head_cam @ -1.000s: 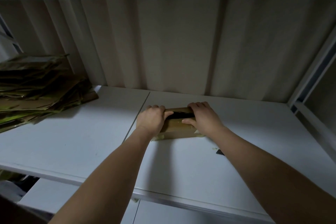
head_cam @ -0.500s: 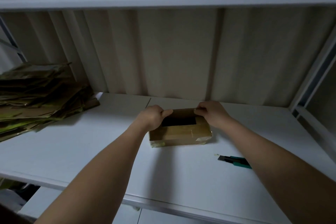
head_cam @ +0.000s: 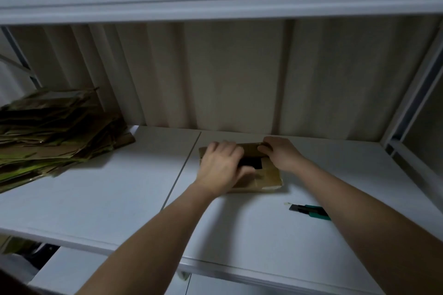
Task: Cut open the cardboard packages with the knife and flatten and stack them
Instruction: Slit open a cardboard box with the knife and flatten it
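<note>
Hands (head_cam: 221,165) cover box (head_cam: 268,176); dark opening contents apparently unreadable.

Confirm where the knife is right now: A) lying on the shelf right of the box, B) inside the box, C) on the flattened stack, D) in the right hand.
A: the knife lies on the white shelf, near the box's right corner, while both hands grip the box.
</note>
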